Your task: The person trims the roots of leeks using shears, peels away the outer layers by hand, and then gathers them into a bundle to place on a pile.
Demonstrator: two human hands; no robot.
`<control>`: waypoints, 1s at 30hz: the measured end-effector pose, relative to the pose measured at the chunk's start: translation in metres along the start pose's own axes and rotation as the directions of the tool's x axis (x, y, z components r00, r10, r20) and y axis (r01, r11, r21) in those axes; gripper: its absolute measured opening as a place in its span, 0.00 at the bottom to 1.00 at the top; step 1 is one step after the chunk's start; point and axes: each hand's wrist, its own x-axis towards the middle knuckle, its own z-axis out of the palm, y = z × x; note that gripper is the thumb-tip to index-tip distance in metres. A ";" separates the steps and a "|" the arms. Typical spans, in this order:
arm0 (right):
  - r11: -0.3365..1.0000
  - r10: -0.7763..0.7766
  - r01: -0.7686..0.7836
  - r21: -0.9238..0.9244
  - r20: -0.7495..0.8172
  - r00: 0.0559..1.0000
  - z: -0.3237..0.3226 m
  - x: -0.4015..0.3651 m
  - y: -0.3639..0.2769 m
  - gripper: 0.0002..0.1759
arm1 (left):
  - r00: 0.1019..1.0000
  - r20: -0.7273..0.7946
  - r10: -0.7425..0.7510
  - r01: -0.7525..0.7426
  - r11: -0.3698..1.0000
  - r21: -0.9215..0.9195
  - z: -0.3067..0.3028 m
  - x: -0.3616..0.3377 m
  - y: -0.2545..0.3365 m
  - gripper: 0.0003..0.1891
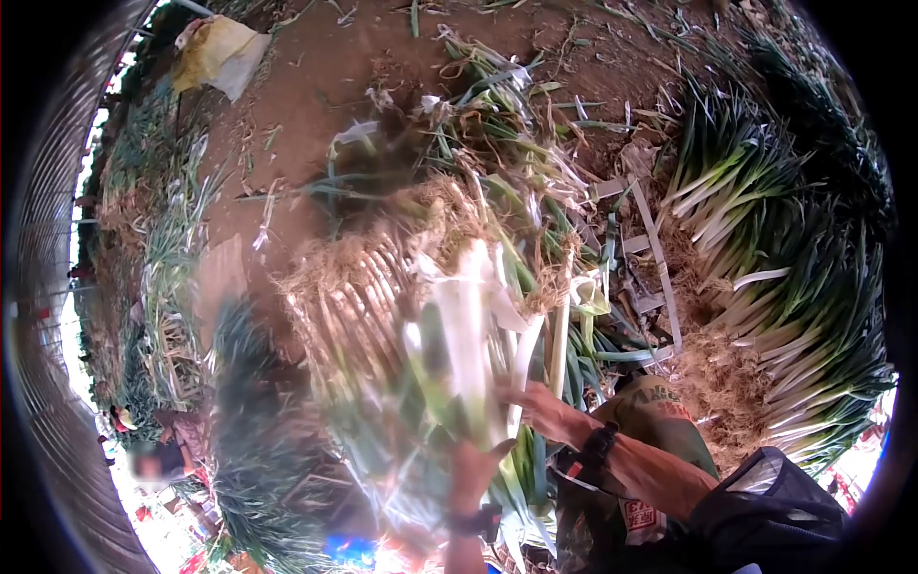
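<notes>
Hands first: my left hand [470,471] stands at the bottom edge, a wristband [478,522] below it, fingers pointing up against the near end of the bundle [449,325]. Blur hides whether it grips or only props, so I cannot tell. My right hand [537,409] reaches in from the lower right, a watch [599,444] on the wrist, and its fingers wrap the stalks from that side.

The bundle of green onions is lifted in front of me, directly above and beyond both hands. Its long axis runs away from me and leans a little left: leaves at my end, pale stalks in the middle, roots [359,263] at the far end. The left hand is under its near end. The right hand is slightly further up the stalks, on the right flank.

Past the bundle to the right lie grey slats [655,251], then a big pile [765,268] of onions with its roots turned toward me. Low at the left a person [177,445] crouches among more greens. Beyond the roots is a heap of trimmings [497,115] on bare soil [316,77], and farthest off, top left, a crumpled bag [220,53].
</notes>
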 end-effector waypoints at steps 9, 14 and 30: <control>0.999 0.034 -0.033 0.034 -0.021 0.999 0.004 -0.006 -0.006 0.20 | 0.973 -0.124 0.193 -0.193 0.981 0.008 0.032 -0.017 -0.025 0.53; 0.992 0.035 -0.038 -0.119 -0.025 0.999 0.020 -0.011 -0.011 0.30 | 0.970 -0.216 0.107 -0.116 0.993 -0.029 0.042 -0.024 -0.009 0.65; 0.976 0.026 0.061 -0.209 0.390 0.920 0.038 -0.028 -0.011 0.53 | 0.877 -0.464 0.122 -0.127 0.992 0.020 -0.017 -0.057 -0.001 0.34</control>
